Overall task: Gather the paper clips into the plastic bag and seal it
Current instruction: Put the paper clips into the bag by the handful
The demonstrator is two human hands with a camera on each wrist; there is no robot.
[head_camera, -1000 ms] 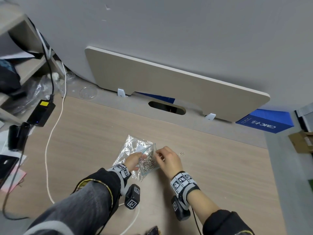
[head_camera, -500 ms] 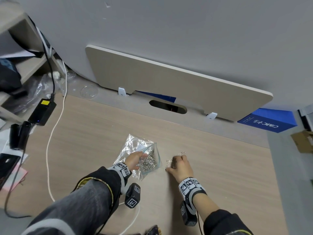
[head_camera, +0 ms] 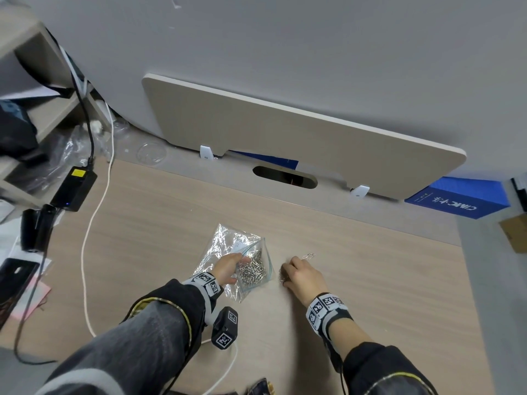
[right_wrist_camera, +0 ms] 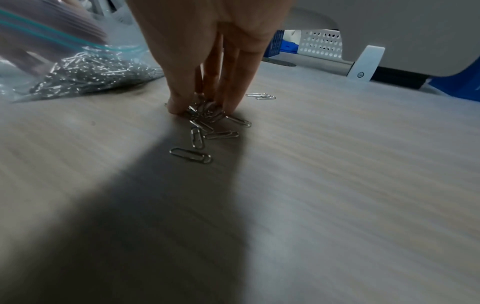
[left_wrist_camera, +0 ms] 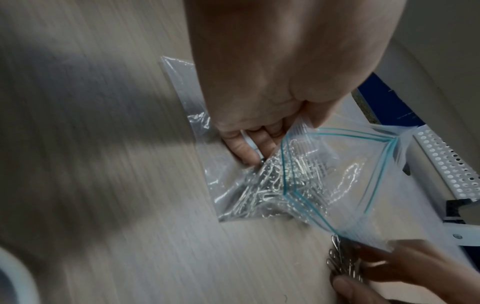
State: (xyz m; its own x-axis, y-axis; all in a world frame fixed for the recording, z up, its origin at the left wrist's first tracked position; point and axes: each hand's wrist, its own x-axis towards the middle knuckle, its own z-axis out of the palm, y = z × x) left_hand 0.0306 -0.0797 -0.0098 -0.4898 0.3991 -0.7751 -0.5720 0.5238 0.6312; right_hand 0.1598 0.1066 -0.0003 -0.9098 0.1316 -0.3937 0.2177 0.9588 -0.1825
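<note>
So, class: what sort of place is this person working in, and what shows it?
Most likely an office desk: a wood-grain desk with a cable slot, a black power adapter with trailing cords, and cluttered shelves alongside.

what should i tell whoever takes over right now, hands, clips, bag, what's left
Left hand: holds the plastic bag by its rim, mouth open toward the right hand.
Right hand: fingers pinching a small pile of loose paper clips on the desk, right beside the bag.
Done: most clips already in the bag.
Left: bag this pile, fetch the stray clips lying farther out beyond the right hand, then press the blue zip strip closed.
</note>
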